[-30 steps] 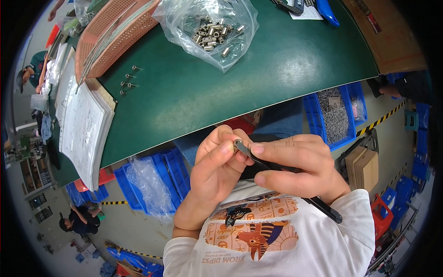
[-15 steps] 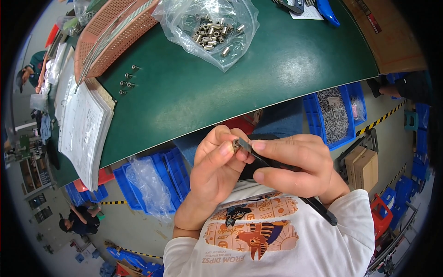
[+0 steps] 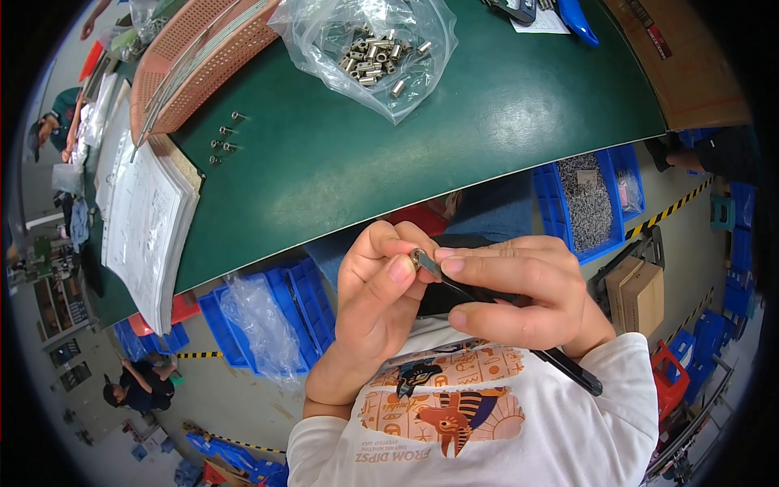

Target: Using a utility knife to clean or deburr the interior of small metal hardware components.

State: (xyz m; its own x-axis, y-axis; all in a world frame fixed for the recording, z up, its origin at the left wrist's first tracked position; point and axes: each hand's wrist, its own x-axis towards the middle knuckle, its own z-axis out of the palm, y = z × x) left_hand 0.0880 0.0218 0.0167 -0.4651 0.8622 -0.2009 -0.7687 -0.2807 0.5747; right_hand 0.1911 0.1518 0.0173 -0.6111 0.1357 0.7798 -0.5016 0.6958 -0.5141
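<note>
Between both hands' fingertips, half-hidden metal part

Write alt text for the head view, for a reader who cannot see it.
Two hands meet close to the camera: the left hand pinches a small metal part against the tip of a black tool gripped by the right hand. Beyond them, a green table holds a clear bag of metal parts, a paper stack and an orange basket.

A green-topped workbench is seen. On it are laid a clear plastic bag of small metal spacers, a salmon perforated tray, a few loose screws, a stack of printed papers and a blue-handled tool.
</note>
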